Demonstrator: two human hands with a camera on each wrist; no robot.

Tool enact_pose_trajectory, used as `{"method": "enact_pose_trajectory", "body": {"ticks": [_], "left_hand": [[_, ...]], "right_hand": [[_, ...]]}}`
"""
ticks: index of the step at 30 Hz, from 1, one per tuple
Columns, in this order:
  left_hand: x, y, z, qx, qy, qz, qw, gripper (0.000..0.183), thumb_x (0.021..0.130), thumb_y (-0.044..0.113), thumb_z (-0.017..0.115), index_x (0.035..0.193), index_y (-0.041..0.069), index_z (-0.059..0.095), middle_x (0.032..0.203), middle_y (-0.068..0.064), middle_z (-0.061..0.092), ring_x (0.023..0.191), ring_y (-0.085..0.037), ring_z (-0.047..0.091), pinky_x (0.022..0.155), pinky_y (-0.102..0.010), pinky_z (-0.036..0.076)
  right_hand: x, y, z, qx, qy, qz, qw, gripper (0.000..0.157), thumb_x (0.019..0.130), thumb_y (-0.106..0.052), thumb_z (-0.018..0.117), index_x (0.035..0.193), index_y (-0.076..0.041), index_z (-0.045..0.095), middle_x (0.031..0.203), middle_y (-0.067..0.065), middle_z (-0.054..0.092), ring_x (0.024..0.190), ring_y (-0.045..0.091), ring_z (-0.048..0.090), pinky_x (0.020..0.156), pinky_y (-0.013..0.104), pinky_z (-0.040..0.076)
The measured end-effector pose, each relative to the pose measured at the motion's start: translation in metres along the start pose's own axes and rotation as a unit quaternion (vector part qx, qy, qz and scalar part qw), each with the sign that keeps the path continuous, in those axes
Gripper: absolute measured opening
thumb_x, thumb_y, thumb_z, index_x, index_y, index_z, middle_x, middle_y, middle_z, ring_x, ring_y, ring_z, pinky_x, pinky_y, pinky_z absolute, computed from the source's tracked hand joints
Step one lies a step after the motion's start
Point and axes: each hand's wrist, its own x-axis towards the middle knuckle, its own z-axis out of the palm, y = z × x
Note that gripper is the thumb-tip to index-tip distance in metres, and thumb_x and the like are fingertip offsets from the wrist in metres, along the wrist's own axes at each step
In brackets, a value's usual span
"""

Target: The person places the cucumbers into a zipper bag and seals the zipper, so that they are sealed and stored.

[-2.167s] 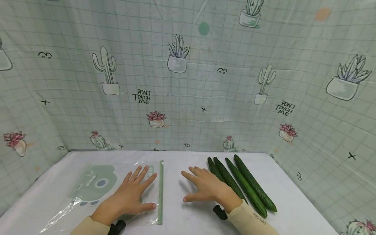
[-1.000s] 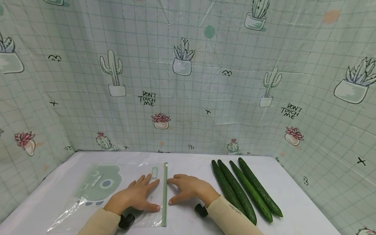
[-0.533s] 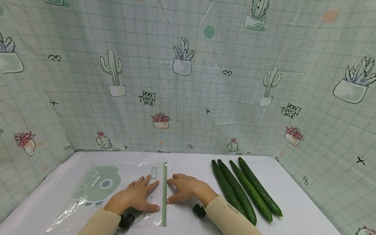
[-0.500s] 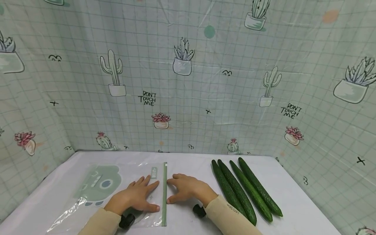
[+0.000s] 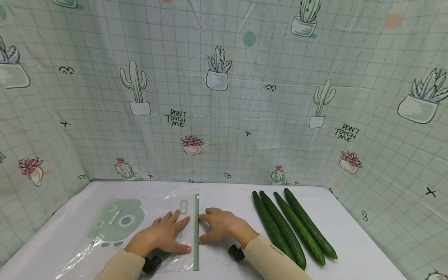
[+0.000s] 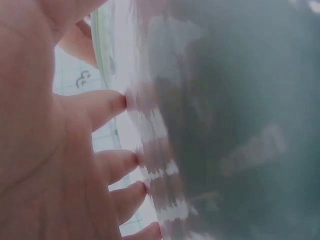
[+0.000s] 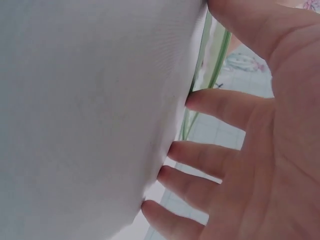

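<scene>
A clear zip bag (image 5: 161,204) with a green cartoon print lies flat on the white table, its green zip edge (image 5: 196,233) toward the middle. My left hand (image 5: 164,235) rests on the bag with fingers spread, and in the left wrist view its fingertips (image 6: 120,101) press the film. Just right of the zip edge, my right hand (image 5: 222,224) rests its fingertips on the table. In the right wrist view those fingertips (image 7: 192,100) touch the white surface, the index and thumb close beside the green strip. Neither hand grips anything.
Several long green cucumbers (image 5: 297,229) lie side by side at the right of the white table (image 5: 224,190), slanting toward the front. A curtain (image 5: 224,109) with cactus drawings stands behind and along both sides.
Since the oldest frame, my right hand has moved left from near the cucumbers to the zip edge, and both hands have come down. Over the last half second they stay still.
</scene>
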Motion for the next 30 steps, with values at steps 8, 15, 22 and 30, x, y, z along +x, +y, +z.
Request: {"method": "enact_pose_trajectory", "body": {"ticks": [8, 15, 22, 30], "left_hand": [[-0.003, -0.003, -0.002, -0.009, 0.002, -0.001, 1.0, 0.096, 0.071, 0.063, 0.073, 0.148, 0.017, 0.039, 0.153, -0.022, 0.022, 0.139, -0.045, 0.017, 0.106, -0.067, 0.017], [-0.007, -0.013, -0.005, -0.027, 0.002, 0.006, 0.9996, 0.098, 0.07, 0.06, 0.076, 0.147, 0.013, 0.04, 0.152, -0.024, 0.024, 0.139, -0.047, 0.017, 0.105, -0.067, 0.016], [-0.016, -0.028, -0.008, -0.073, 0.025, 0.019, 0.9968, 0.107, 0.07, 0.053, 0.079, 0.149, 0.001, 0.029, 0.148, -0.028, 0.03, 0.135, -0.053, 0.02, 0.103, -0.069, 0.019], [-0.017, -0.025, -0.01, -0.1, 0.046, 0.03, 0.9935, 0.094, 0.075, 0.064, 0.068, 0.152, 0.028, 0.028, 0.145, -0.031, 0.033, 0.129, -0.057, 0.029, 0.095, -0.073, 0.027]], "right_hand": [[0.007, -0.003, -0.005, -0.015, -0.011, 0.024, 1.0, 0.073, 0.072, -0.064, 0.071, 0.135, -0.032, 0.054, 0.141, -0.001, 0.047, 0.128, 0.023, 0.045, 0.093, 0.053, 0.044], [0.005, -0.003, -0.006, -0.013, -0.012, 0.03, 0.999, 0.072, 0.07, -0.063, 0.072, 0.133, -0.033, 0.055, 0.14, -0.002, 0.048, 0.127, 0.022, 0.046, 0.093, 0.052, 0.044], [0.005, -0.004, -0.005, -0.009, -0.004, 0.02, 1.0, 0.072, 0.069, -0.062, 0.074, 0.133, -0.031, 0.057, 0.138, -0.001, 0.049, 0.125, 0.022, 0.047, 0.091, 0.051, 0.046], [0.005, -0.006, -0.004, -0.004, -0.007, 0.026, 1.0, 0.071, 0.07, -0.063, 0.073, 0.133, -0.034, 0.056, 0.14, -0.002, 0.047, 0.127, 0.022, 0.046, 0.091, 0.054, 0.045]]}}
